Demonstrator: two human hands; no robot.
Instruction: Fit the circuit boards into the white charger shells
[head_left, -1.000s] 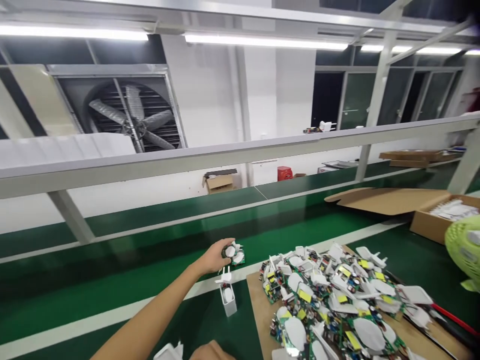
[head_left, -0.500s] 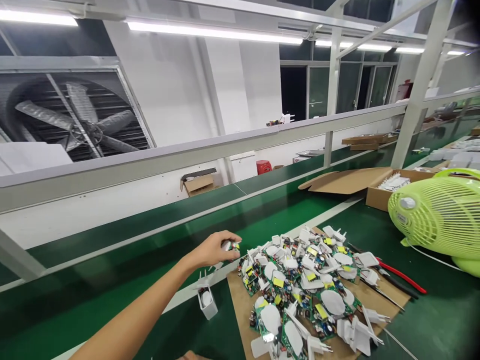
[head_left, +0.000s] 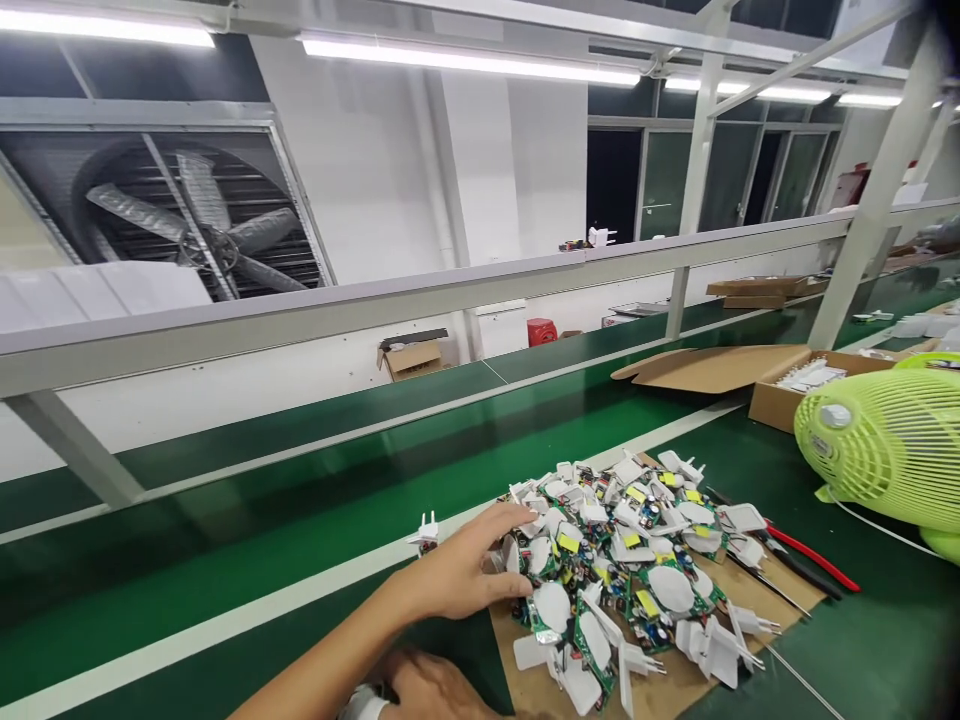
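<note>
My left hand (head_left: pixel 469 568) reaches over the left edge of a heap of small green circuit boards with white charger parts (head_left: pixel 622 540). Its thumb and index finger are spread, with a board at the heap's edge between them; whether they touch it I cannot tell. Low in the frame my right hand (head_left: pixel 439 688) is curled, partly cut off by the bottom edge. A white piece (head_left: pixel 364 704) shows at its fingertips, too little visible to name. Beyond my left forearm, a white two-pin plug (head_left: pixel 427 530) stands with its pins up.
The heap lies on a cardboard sheet (head_left: pixel 709 625) on the green bench. Red-and-black-handled pliers (head_left: pixel 814 560) rest to its right. Farther right stand a lime-green fan (head_left: pixel 877 450) and a cardboard box (head_left: pixel 780 402) of white parts. A pale rail crosses behind.
My left hand has moved right and down onto the heap with a small circuit board, and its fingers have spread. My right hand has come farther into view. The camera has turned slightly left.
</note>
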